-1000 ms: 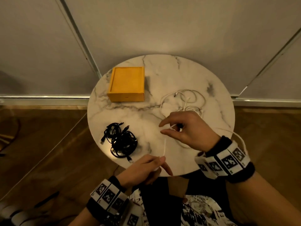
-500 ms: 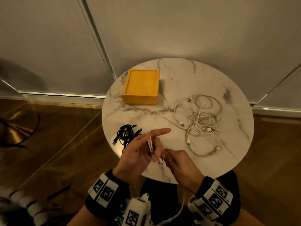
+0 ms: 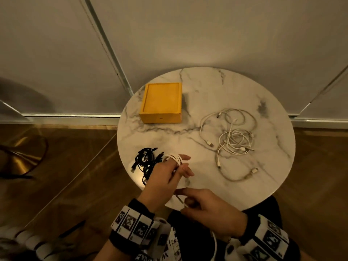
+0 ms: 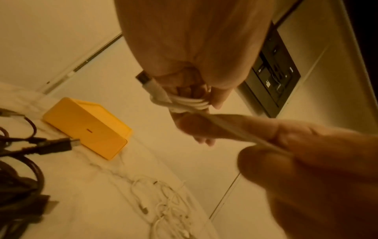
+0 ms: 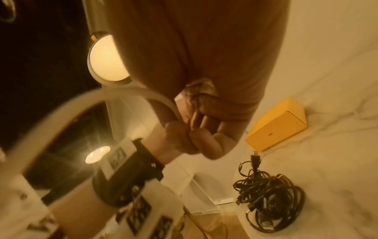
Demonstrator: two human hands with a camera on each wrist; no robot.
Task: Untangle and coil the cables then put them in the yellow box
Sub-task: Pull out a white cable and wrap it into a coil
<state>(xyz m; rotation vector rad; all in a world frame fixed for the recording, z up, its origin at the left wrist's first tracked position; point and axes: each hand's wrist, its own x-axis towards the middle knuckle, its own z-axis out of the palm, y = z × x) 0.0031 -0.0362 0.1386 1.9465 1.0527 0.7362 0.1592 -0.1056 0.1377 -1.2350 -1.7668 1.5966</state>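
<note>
Since 0.5 s: several white cable point(image 3: 175, 159) loops now wrap left hand point(image 3: 165, 178) fingers; right hand point(image 3: 209, 208) pinches the limp, light tail, feeding it.

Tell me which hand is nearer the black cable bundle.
Left. The left hand is right beside the black cable bundle, overlapping its near edge. The right hand sits farther back, off the table's front edge.

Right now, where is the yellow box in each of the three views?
Head: yellow box at the far left of the marble table.
Left wrist: left of centre, beyond the black cables.
Right wrist: right edge, mid-height.
Shared landmark: the black cables, nearer the person than the box.
</note>
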